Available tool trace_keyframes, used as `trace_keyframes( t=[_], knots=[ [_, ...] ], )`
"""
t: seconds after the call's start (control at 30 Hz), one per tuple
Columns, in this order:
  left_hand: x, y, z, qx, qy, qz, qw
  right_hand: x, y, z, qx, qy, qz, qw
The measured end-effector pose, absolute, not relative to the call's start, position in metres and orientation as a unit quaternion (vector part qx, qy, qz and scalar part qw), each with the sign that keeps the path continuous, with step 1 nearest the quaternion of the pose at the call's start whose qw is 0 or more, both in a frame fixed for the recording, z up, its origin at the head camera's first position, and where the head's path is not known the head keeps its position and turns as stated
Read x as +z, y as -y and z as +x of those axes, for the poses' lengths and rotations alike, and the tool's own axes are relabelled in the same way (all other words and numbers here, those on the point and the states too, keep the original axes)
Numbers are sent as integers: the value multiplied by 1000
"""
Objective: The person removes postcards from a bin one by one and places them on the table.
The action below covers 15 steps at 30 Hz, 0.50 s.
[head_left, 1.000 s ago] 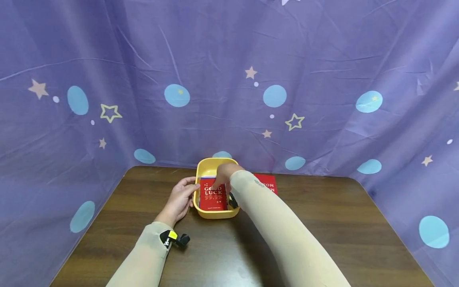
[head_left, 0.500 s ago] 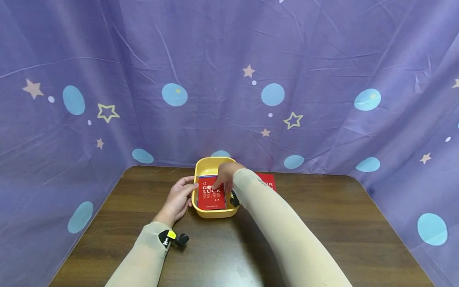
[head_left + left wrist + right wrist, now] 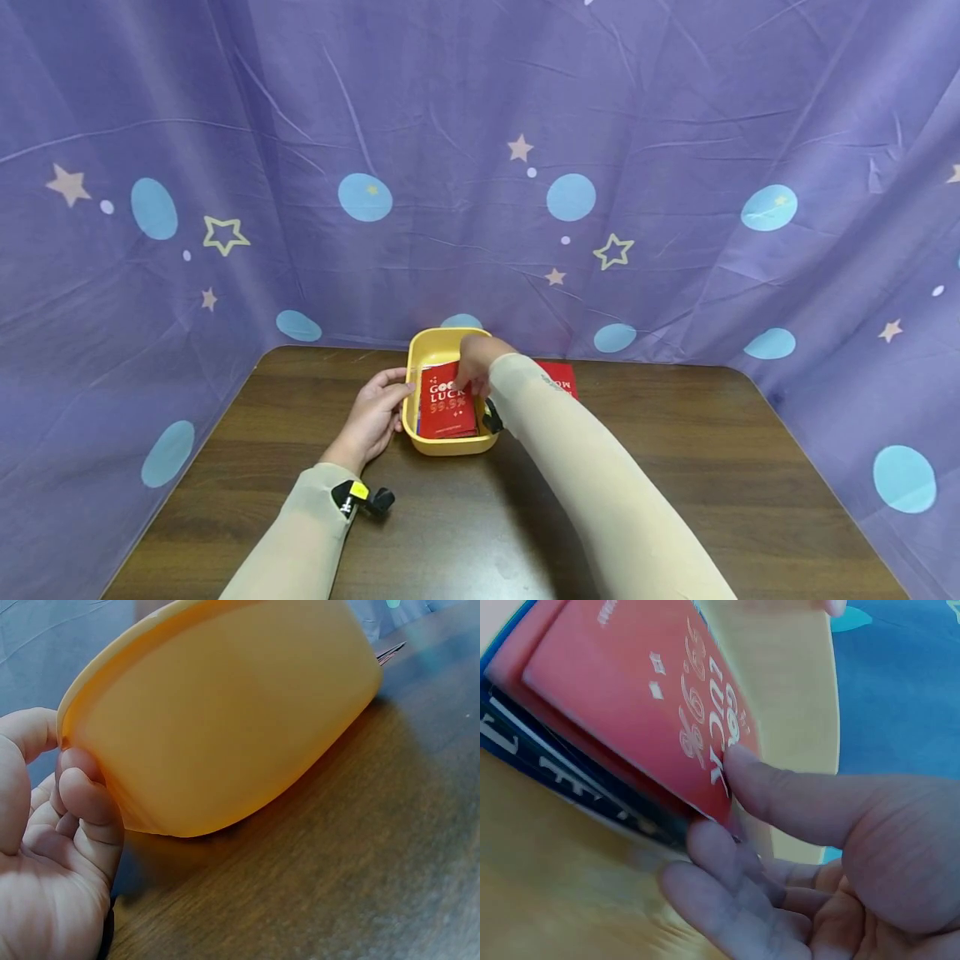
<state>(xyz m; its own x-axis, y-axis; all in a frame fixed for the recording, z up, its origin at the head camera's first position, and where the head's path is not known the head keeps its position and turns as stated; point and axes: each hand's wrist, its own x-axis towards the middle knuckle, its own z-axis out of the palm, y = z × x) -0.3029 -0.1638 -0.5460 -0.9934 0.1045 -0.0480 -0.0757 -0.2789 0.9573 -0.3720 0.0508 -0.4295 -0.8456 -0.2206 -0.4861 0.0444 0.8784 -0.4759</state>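
My left hand grips the left wall of the yellow basket, thumb over the rim; in the left wrist view its fingers press the outside of the basket wall. Inside the basket lies a stack of booklets, topped by a red one lettered "GOOD LUCK 99.9%". My right hand reaches in from the right. The right wrist view shows that hand pinching the edge of the red booklet, thumb on its cover, fingers at its side. Dark blue booklets lie beneath it.
Another red booklet lies on the brown table right of the basket, partly hidden by my right sleeve. A purple curtain with stars and blue dots stands behind the table and along its sides.
The red top booklet has tilted and shifted slightly right under my right hand, uncovering part of what lies beneath at its left. My left hand has kept its grip on the basket.
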Motion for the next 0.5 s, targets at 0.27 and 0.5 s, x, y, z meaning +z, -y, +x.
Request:
trace_keyframes(
  t=[0.27,0.5],
  knots=[
    [-546,164,-302,801,-596,18,57,-417,-59,-371,-277,-936,-99,191],
    [-547,165,-303,802,-594,12,55,-412,-97,-362,-387,-906,-100,139]
  ],
)
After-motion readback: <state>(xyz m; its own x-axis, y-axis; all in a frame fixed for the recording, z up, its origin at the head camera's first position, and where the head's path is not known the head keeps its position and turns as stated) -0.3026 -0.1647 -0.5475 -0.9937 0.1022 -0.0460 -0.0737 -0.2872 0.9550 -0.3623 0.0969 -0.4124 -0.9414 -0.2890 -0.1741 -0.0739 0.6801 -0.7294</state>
